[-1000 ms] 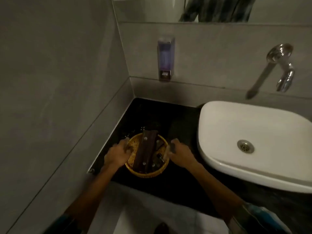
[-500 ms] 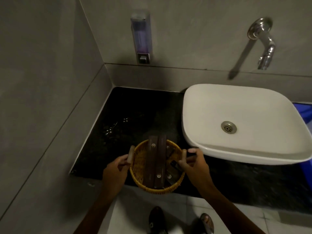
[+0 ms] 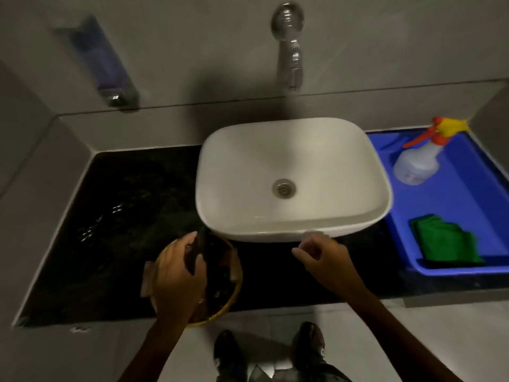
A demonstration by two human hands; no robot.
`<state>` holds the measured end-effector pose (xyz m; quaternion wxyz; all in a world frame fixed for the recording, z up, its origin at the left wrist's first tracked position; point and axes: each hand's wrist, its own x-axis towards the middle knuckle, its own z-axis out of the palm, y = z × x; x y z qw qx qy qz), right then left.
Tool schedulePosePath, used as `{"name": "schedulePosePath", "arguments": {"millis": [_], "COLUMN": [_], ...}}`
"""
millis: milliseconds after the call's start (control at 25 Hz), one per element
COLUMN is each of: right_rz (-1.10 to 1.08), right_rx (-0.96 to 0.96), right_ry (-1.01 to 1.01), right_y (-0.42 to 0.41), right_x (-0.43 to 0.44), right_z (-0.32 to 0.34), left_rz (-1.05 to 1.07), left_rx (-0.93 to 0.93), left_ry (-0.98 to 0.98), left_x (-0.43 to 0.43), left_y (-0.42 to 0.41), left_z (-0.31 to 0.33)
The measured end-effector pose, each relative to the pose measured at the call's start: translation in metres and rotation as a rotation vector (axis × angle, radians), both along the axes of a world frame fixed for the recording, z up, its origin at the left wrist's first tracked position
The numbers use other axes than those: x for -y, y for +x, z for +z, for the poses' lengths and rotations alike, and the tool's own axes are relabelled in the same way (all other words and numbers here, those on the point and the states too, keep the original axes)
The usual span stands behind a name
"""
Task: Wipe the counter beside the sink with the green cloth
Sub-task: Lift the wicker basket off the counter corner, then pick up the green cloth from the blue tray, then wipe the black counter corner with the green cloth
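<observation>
The folded green cloth (image 3: pixel 446 241) lies in the near end of a blue tray (image 3: pixel 454 270) on the counter, right of the white sink (image 3: pixel 292 161). The black counter (image 3: pixel 124 205) stretches left of the sink. My left hand (image 3: pixel 176 277) lies over a wicker basket (image 3: pixel 234 288) at the counter's front edge, fingers curled around the dark things in it. My right hand (image 3: pixel 325 260) hovers in front of the sink holding nothing, fingers loosely bent. It is well left of the cloth.
A spray bottle (image 3: pixel 416 164) with an orange and yellow trigger lies in the far end of the tray. A chrome tap (image 3: pixel 289 48) and a soap dispenser (image 3: pixel 102 62) hang on the grey back wall. My shoes (image 3: pixel 228 351) stand on the floor below.
My right hand has let go of the basket and moved right, in front of the sink. My left hand now lies over the basket. The view has swung right, showing the tray and cloth.
</observation>
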<state>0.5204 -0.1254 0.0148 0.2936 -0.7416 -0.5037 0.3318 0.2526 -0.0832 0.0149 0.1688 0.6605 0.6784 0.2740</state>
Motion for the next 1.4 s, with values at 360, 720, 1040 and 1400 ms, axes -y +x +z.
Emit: {"name": "schedulePosePath", "arguments": {"millis": [360, 720, 1040, 1400], "right_rz": [-0.402, -0.585, -0.528, 0.164], "right_rx": [0.405, -0.103, -0.985, -0.368], "right_ry": [-0.444, -0.518, 0.146, -0.027], "right_y": [0.303, 0.324, 0.186, -0.166], "right_x": [0.048, 0.034, 0.024, -0.103], "right_z": [-0.027, -0.043, 0.073, 0.029], "left_rz": [-0.902, -1.064, -0.529, 0.075], "left_rx": [0.179, -0.414, 0.87, 0.887], "left_ry": [-0.08, -0.297, -0.557, -0.277], "left_x": [0.034, 0.02, 0.002, -0.06], "left_y": [0.313, 0.435, 0.293, -0.086], "left_z": [-0.005, -0.044, 0.027, 0.003]}}
